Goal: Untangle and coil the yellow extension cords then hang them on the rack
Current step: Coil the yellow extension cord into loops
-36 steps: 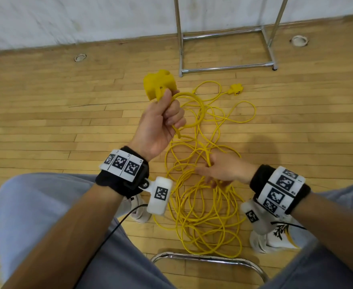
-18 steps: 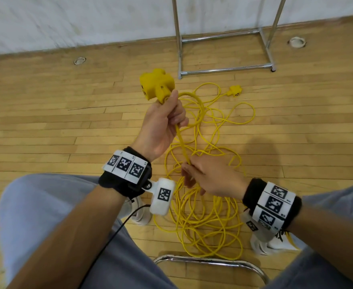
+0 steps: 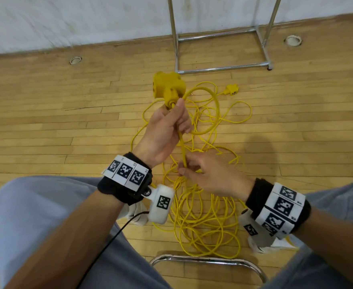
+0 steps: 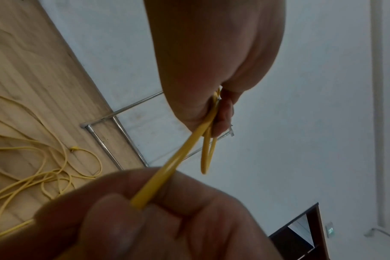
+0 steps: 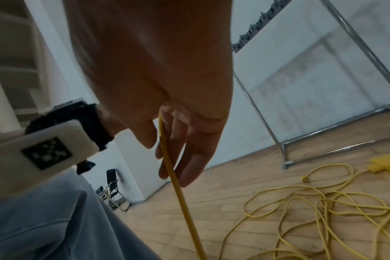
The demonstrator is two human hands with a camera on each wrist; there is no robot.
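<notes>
1. gripping the cord just below the yellow socket block [image 3: 168, 85], the left hand [image 3: 164, 134] has its fingers curled round the cord with one small loop gathered beside them; the block stands just above the thumb.
2. running down from the left fingers, a straight length of cord [image 3: 182, 149] reaches the right hand [image 3: 211, 174], whose thumb and fingertips [image 3: 181, 171] pinch it; the left wrist view shows that pinch from close up.
3. lying under and past the right fingers, the cord tangle [image 3: 204, 215] is heaped on the wooden floor [image 3: 46, 126] in many crossing loops, so most of the untangling looks undone.
4. beyond both hands, a second yellow plug [image 3: 231, 89] rests on the floor at the far edge of the tangle, untouched.
5. farther off, the metal rack [image 3: 223, 67] stands by the wall with nothing visibly hung on it in these views.
6. judging from this, coiling has barely begun: one loop held, the rest to free, wind and hang.
</notes>
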